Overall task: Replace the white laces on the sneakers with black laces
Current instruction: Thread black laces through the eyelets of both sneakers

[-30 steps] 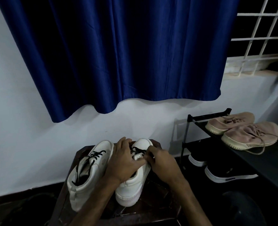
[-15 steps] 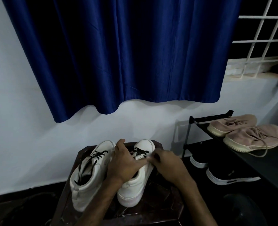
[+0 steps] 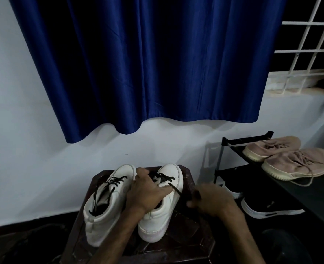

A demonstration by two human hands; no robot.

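Two white sneakers stand side by side on a dark wooden stool point(image 3: 190, 250), toes toward the wall. The left sneaker point(image 3: 107, 204) is threaded with a black lace and untouched. My left hand point(image 3: 147, 193) lies over the tongue of the right sneaker point(image 3: 171, 178), gripping it. A black lace point(image 3: 175, 189) runs from that shoe's eyelets out to the right. My right hand point(image 3: 212, 201) is beside the shoe, fingers pinched on the lace's end, and looks blurred.
A black shoe rack point(image 3: 239, 142) stands at the right with a pair of pink sneakers point(image 3: 292, 162) on top and black sneakers point(image 3: 267, 208) below. A blue curtain point(image 3: 147, 63) hangs on the white wall behind. A window grille point(image 3: 307, 44) is at the upper right.
My right hand has moved away from the right sneaker to the right, drawing the black lace out with it. My left hand stays on the shoe.
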